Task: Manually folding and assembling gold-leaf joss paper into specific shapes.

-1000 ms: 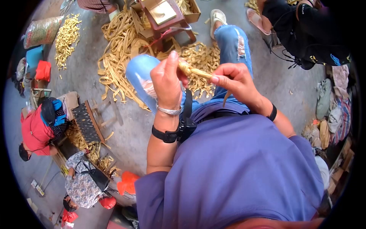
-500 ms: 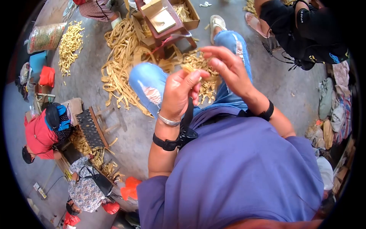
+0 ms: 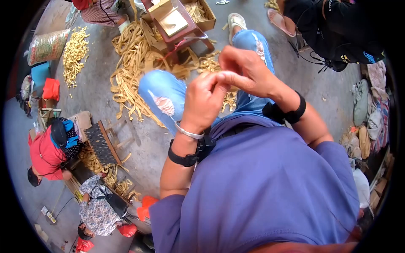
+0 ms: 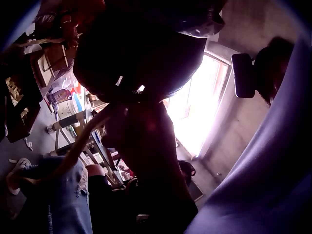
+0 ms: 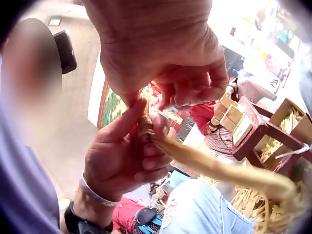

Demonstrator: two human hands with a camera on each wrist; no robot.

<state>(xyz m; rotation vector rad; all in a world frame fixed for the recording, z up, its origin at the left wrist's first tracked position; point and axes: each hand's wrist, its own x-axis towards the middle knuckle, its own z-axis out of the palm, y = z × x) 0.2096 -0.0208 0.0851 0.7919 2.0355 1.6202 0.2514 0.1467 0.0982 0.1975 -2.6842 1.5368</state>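
A long, flat tan strip [image 5: 209,163], wrapped into a tight roll [image 5: 146,127] at one end, is between my hands. My left hand [image 3: 202,101], with a silver bangle [image 3: 188,130] at its wrist, grips the rolled part between thumb and fingers. From above, my right hand [image 3: 249,69] pinches at the top of the roll, its thumb meeting the left fingertips and its other fingers curled. The strip's loose tail hangs away, blurred, in the right wrist view. Both hands hide most of the strip in the head view; the left wrist view is dark.
Long tan strips [image 3: 130,76] lie heaped on the floor beyond my knees, beside a red-brown stool [image 3: 185,31] and an open carton [image 3: 206,17]. Small pieces [image 3: 76,55] are piled near a full sack [image 3: 48,46] at left. Other people sit around.
One second ago both hands held a knotted strip stretched between them. The right hand then came away from the left; now it is back, against the left fingertips.
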